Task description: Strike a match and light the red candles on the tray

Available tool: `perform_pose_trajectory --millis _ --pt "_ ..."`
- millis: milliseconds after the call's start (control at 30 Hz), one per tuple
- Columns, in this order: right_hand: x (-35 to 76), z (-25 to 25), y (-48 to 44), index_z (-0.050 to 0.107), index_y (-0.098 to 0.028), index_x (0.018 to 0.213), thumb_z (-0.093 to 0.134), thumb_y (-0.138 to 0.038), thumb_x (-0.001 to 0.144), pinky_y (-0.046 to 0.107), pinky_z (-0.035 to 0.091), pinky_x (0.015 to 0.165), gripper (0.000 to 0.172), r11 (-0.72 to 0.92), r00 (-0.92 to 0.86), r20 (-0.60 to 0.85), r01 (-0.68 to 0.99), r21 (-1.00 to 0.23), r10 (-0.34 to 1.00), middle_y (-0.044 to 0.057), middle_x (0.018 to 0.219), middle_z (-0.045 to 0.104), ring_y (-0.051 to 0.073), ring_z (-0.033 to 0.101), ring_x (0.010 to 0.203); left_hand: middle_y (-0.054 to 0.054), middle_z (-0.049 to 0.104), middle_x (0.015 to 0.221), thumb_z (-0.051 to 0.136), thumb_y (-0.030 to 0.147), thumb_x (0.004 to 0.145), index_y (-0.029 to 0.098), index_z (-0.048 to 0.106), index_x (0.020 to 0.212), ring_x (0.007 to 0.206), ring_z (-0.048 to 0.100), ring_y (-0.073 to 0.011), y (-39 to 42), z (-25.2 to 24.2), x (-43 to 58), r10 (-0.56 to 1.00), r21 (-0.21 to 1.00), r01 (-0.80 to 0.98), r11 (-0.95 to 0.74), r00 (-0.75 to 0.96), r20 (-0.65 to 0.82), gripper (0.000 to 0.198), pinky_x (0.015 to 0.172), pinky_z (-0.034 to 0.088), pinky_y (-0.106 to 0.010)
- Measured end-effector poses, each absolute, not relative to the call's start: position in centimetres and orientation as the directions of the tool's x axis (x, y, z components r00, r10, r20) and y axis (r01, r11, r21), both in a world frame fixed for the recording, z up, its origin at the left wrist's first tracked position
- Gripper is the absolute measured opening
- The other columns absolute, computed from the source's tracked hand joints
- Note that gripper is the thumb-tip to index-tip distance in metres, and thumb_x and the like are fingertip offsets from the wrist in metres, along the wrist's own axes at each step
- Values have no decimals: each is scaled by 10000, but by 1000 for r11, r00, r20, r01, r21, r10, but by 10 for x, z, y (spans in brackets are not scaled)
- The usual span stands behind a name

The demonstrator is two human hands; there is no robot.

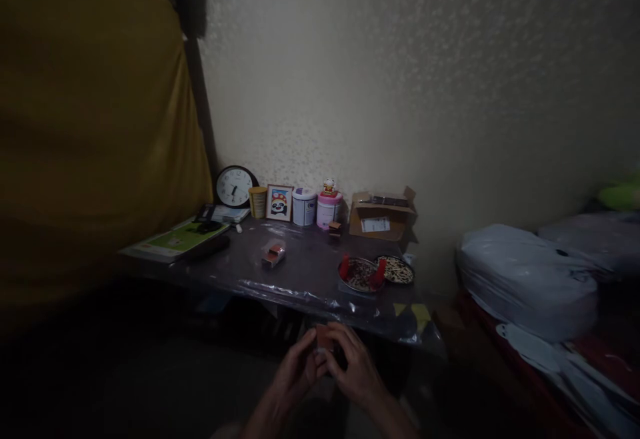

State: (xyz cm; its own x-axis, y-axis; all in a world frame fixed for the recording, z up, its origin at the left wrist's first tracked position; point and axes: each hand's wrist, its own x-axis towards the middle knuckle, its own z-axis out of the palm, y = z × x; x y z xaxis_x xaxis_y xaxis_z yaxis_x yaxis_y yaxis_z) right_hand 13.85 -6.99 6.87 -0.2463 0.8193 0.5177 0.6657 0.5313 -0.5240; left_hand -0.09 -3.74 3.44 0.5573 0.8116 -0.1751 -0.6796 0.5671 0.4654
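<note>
Dim room, pale textured wall, low table (310,272) under clear plastic sheet. Nearest: person's two hands meet in front of table's near edge, below its level. Left hand (294,373) & right hand (356,367) both curled, fingertips pinching a small reddish box (325,337) between them; box sits just at top of the fingers, partly hidden, details too dark to read.

On table, mid-depth: similar small red box in a clear wrapper (273,255), alone, well apart from hands. To the right, two round trays (374,272) side by side w/ speckled contents, red pieces standing in the left one. Left edge: green booklet (175,240) w/ a dark object on it.

Back row along wall, L to R: black-rimmed clock (234,187), yellow cup (258,201), framed panda picture (279,203), white tin (304,207), pink tin (329,208), open cardboard box (382,215). Far right: grey bundles (525,279) piled, off the table.
</note>
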Motion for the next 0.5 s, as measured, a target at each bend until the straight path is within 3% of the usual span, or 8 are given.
perform_pose_trajectory --millis 500 --pt "140 73 -71 545 -233 1010 511 -147 765 335 416 928 261 526 -248 492 628 -574 834 59 1138 562 190 507 1083 -58 699 781 513 248 801 140 615 900 623 619 -126 -41 39 -3 810 488 -675 554 573 -127 178 628 458 -259"
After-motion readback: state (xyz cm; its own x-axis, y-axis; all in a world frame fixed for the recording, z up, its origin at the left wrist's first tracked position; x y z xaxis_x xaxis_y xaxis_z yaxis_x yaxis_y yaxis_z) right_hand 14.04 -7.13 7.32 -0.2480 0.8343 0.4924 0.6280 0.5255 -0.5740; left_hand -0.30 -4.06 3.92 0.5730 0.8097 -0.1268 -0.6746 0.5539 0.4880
